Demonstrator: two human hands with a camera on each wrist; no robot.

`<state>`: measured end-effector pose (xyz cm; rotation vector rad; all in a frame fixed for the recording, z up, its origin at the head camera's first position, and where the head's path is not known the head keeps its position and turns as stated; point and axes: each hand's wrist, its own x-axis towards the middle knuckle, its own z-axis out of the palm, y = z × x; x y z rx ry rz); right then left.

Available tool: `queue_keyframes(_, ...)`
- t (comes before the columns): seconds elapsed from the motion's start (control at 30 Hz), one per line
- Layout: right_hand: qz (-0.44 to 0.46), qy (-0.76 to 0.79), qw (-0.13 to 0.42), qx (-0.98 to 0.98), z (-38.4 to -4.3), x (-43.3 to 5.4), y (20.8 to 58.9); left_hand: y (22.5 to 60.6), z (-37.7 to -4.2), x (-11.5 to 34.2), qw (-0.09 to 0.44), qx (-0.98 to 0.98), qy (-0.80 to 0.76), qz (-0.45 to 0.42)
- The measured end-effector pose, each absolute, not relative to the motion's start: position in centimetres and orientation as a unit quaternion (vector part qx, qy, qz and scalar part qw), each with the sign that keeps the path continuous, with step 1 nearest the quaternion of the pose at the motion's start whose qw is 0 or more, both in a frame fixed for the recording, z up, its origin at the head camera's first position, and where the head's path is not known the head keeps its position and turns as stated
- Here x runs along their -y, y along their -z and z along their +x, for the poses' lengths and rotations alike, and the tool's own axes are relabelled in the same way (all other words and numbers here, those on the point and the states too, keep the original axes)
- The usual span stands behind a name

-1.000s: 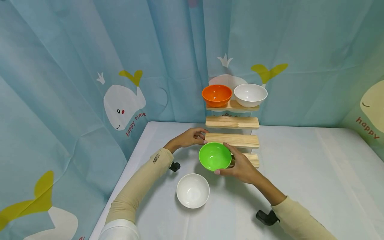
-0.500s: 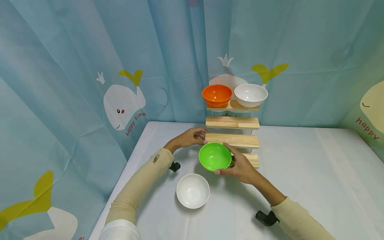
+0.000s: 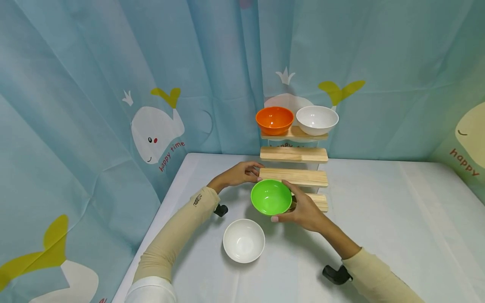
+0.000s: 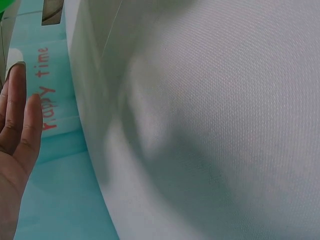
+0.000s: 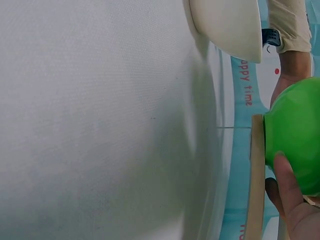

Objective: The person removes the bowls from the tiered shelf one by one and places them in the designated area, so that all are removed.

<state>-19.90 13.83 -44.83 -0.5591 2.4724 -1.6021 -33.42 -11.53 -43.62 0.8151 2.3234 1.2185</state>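
A green bowl (image 3: 271, 198) sits at the left end of the lowest step of a wooden stepped rack (image 3: 293, 177); in the right wrist view its base meets the board's face. My right hand (image 3: 305, 209) grips this bowl (image 5: 295, 135) from the right, thumb at the near side and fingers behind. By the rack's left end is my left hand (image 3: 241, 173), its thumb tip close to the bowl's rim and its forefinger reaching toward a higher board. The left wrist view shows the left hand's fingers (image 4: 17, 100) fairly straight. A white bowl (image 3: 244, 241) stands on the table in front.
On the rack's top step sit an orange bowl (image 3: 274, 120) and another white bowl (image 3: 317, 120). Behind the white-covered table (image 3: 382, 219) hangs a blue curtain (image 3: 227, 84) with whale prints. Black wrist mounts (image 3: 337, 275) stick out beneath the sleeves.
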Motion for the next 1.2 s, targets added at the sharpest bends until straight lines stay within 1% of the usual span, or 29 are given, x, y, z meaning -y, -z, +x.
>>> queue_keyframes(1.2,-0.194,0.538,0.057,-0.818,-19.51,-14.47,45.46,43.7,-33.36,11.46,0.21,-0.828,-0.44,0.279)
